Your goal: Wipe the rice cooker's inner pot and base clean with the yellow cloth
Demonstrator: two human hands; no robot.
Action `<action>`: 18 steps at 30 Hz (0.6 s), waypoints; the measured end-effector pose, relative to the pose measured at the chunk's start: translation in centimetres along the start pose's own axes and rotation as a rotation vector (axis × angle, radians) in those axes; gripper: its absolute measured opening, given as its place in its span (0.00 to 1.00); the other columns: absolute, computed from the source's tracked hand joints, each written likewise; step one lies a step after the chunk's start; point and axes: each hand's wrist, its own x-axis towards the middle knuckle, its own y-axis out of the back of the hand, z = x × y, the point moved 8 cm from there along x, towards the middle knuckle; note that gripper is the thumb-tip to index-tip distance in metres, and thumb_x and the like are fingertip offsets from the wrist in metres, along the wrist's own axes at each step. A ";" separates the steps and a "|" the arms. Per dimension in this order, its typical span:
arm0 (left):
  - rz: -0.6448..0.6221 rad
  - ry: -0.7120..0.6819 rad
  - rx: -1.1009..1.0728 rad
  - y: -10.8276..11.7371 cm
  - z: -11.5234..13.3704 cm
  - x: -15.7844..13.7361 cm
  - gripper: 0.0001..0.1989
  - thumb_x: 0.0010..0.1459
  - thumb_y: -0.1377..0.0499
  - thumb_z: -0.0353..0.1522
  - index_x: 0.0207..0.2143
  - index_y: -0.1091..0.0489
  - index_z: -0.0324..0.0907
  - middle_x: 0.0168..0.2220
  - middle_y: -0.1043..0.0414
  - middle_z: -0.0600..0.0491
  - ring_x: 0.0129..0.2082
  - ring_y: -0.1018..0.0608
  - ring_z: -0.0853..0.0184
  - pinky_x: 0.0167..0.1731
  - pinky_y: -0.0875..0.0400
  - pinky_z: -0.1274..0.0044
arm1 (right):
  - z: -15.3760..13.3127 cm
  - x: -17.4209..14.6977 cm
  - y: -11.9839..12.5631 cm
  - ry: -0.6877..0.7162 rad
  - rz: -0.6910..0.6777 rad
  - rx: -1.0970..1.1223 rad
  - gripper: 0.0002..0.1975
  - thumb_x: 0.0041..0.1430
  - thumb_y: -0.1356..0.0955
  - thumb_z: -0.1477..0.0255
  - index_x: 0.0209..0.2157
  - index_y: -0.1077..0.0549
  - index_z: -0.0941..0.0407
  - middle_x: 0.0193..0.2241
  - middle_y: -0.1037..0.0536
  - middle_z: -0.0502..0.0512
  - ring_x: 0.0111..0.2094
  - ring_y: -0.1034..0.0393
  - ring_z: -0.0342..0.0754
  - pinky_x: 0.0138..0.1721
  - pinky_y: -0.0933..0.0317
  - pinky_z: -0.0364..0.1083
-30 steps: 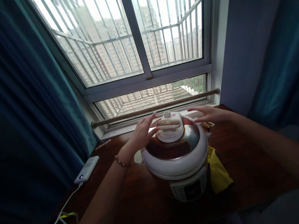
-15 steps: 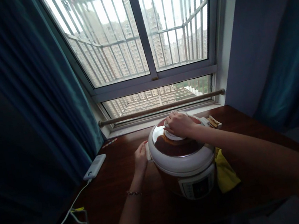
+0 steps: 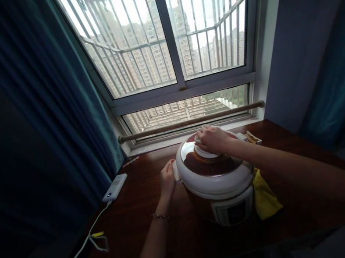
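Observation:
A round brown-and-white electric pressure cooker (image 3: 219, 189) stands upright on the dark wooden table, its control panel (image 3: 235, 212) facing me. Its lid (image 3: 207, 172) sits on top. My right hand (image 3: 213, 140) reaches across from the right, its fingers wrapped round the white lid handle (image 3: 198, 138). At the cooker's left side, my left hand (image 3: 168, 177) grips the white side handle (image 3: 176, 171), with the fingertips partly hidden. A yellow cloth (image 3: 265, 195) hangs or lies against the cooker's right side, below my right forearm.
On the left of the wooden table (image 3: 139, 241) lies a white power strip (image 3: 115, 188) with a cable (image 3: 80, 252) running towards me. A small box (image 3: 253, 137) sits behind the cooker at right. Beyond are a barred window (image 3: 172, 35) and blue curtains (image 3: 63, 99).
The camera view has turned a little, so everything sits slightly further right. Both hands keep their places on the cooker, and the lid shows no clear movement.

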 end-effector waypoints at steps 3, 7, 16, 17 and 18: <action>0.003 -0.003 -0.013 0.0 0.2 -0.1 0.18 0.54 0.50 0.40 0.35 0.27 0.36 0.32 0.24 0.49 0.31 0.25 0.63 0.32 0.32 0.75 | -0.3 -0.3 0.3 -0.004 0.010 -0.019 0.17 0.62 0.42 0.66 0.40 0.30 0.64 0.37 0.27 0.66 0.40 0.34 0.56 0.38 0.42 0.48; 0.004 -0.012 -0.018 -0.1 0.4 -0.2 0.18 0.54 0.50 0.40 0.34 0.27 0.36 0.32 0.24 0.48 0.32 0.25 0.63 0.33 0.32 0.74 | -0.5 -0.4 1.0 -0.001 0.072 -0.061 0.18 0.62 0.43 0.66 0.40 0.30 0.65 0.37 0.27 0.67 0.41 0.35 0.57 0.40 0.42 0.50; 0.016 -0.020 0.007 0.1 0.3 -0.2 0.18 0.54 0.50 0.39 0.34 0.27 0.37 0.33 0.24 0.48 0.34 0.24 0.62 0.36 0.32 0.73 | 1.1 0.5 0.5 0.002 0.046 -0.003 0.17 0.62 0.42 0.63 0.39 0.30 0.61 0.37 0.27 0.62 0.40 0.34 0.53 0.39 0.42 0.46; 0.020 -0.023 0.011 0.2 0.3 -0.1 0.17 0.54 0.50 0.39 0.34 0.27 0.38 0.33 0.24 0.48 0.35 0.24 0.62 0.37 0.32 0.73 | 1.1 0.4 0.3 -0.001 0.045 0.000 0.17 0.62 0.42 0.63 0.39 0.30 0.61 0.37 0.27 0.62 0.40 0.34 0.53 0.39 0.42 0.46; 0.021 -0.027 0.015 0.2 0.3 -0.1 0.17 0.54 0.50 0.39 0.34 0.27 0.38 0.33 0.24 0.48 0.35 0.24 0.62 0.37 0.32 0.73 | 1.1 0.3 0.2 -0.006 0.045 0.003 0.17 0.62 0.42 0.63 0.39 0.30 0.61 0.37 0.27 0.62 0.40 0.34 0.53 0.40 0.42 0.46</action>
